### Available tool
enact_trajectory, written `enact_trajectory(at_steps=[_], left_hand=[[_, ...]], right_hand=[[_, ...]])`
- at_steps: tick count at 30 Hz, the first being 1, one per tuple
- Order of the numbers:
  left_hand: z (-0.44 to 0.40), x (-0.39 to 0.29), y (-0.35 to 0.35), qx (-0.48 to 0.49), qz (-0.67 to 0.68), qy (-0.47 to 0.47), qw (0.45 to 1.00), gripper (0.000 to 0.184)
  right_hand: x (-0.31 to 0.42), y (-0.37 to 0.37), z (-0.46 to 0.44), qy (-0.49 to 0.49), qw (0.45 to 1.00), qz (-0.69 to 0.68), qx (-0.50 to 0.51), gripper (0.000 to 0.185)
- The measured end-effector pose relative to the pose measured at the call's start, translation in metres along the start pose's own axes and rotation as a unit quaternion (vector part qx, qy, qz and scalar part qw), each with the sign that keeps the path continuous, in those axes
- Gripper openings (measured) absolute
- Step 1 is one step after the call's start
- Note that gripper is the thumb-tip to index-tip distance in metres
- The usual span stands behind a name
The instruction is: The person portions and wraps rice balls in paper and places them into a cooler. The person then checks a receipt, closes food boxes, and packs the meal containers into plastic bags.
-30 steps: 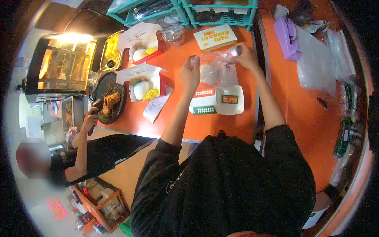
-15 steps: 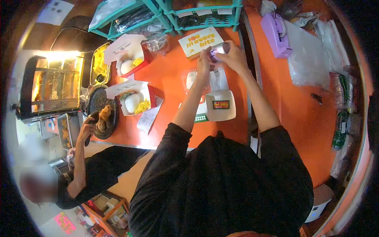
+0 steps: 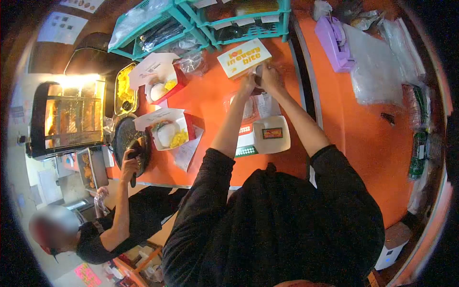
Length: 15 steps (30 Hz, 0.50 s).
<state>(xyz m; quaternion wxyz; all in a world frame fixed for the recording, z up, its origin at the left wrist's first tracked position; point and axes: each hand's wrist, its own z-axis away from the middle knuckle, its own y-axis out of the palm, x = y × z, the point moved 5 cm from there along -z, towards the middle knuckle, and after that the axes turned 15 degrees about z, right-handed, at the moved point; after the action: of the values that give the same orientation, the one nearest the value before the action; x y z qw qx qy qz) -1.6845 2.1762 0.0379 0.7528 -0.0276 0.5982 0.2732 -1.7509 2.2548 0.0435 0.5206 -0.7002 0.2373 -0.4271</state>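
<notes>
Close together at the front edge of a white box with yellow lettering [image 3: 244, 57] are my left hand [image 3: 248, 84] and my right hand [image 3: 270, 78]. Both are closed around a small dark item [image 3: 258, 75] that is too small to name. Below them, a clear plastic container [image 3: 248, 108] is partly covered by my left forearm, with a printed slip [image 3: 264, 104] beside it. Nearer to me lies an open small box [image 3: 282, 141] with a red and green packet [image 3: 272, 133] inside.
Two open red boxes [image 3: 180, 82] with rice and yellow food stand left. A co-worker's hand [image 3: 129, 165] grips a dark tool over a black round plate [image 3: 123, 135]. Teal racks [image 3: 215, 40] stand behind; a purple tape dispenser [image 3: 333, 44] is right.
My hands have come together and moved down from the plastic container's far side to the white box's edge. The co-worker's tool has lifted over the plate; the view has shifted.
</notes>
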Motion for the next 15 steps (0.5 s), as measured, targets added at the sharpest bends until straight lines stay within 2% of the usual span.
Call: enact_trajectory(at_steps=[1, 2, 3, 5, 6, 7, 8, 9, 10, 12, 13, 14, 15], left_hand=[[-0.01, -0.004, -0.005, 0.05, -0.248, 0.065, 0.965, 0.04], [-0.017, -0.01, -0.009, 0.065, -0.475, 0.151, 0.865, 0.038], [-0.019, -0.004, -0.014, 0.065, -0.475, 0.151, 0.864, 0.038], [-0.024, -0.008, -0.031, -0.077, -0.473, 0.066, 0.875, 0.028], [-0.02, -0.01, -0.031, -0.079, -0.472, 0.067, 0.875, 0.028], [-0.005, -0.025, -0.026, -0.125, -0.453, 0.111, 0.876, 0.024], [0.001, -0.031, -0.026, -0.17, -0.431, 0.153, 0.873, 0.02], [-0.002, -0.026, -0.029, -0.169, -0.43, 0.154, 0.873, 0.02], [-0.012, -0.009, -0.042, -0.186, -0.378, 0.151, 0.894, 0.015], [-0.015, -0.01, -0.043, -0.202, -0.323, 0.155, 0.912, 0.013], [0.001, -0.02, -0.035, -0.199, -0.135, 0.174, 0.955, 0.012], [0.01, -0.028, -0.031, -0.188, 0.057, 0.185, 0.963, 0.017], [0.01, -0.034, -0.031, -0.189, 0.056, 0.187, 0.962, 0.017]], right_hand=[[0.006, 0.006, -0.001, -0.093, 0.991, 0.079, -0.062, 0.069], [0.009, -0.004, 0.002, -0.104, 0.994, 0.036, -0.022, 0.067], [0.006, -0.01, -0.001, -0.105, 0.994, 0.035, -0.023, 0.067], [-0.01, -0.024, -0.015, -0.094, 0.97, -0.226, 0.014, 0.057], [-0.027, -0.03, -0.022, 0.021, 0.967, -0.246, 0.071, 0.047], [-0.029, -0.027, -0.021, 0.019, 0.967, -0.245, 0.07, 0.047], [-0.041, -0.022, -0.018, 0.082, 0.992, -0.093, 0.015, 0.037], [-0.051, -0.02, -0.013, 0.144, 0.987, 0.062, -0.042, 0.032], [-0.062, -0.004, -0.013, 0.145, 0.986, 0.063, -0.045, 0.032], [-0.073, 0.034, -0.023, 0.087, 0.994, 0.006, 0.071, 0.023], [-0.069, 0.022, -0.025, 0.084, 0.994, 0.005, 0.066, 0.023], [-0.057, -0.008, -0.02, 0.064, 0.998, -0.003, 0.001, 0.022], [-0.043, -0.039, -0.015, 0.045, 0.997, -0.012, -0.063, 0.021]])
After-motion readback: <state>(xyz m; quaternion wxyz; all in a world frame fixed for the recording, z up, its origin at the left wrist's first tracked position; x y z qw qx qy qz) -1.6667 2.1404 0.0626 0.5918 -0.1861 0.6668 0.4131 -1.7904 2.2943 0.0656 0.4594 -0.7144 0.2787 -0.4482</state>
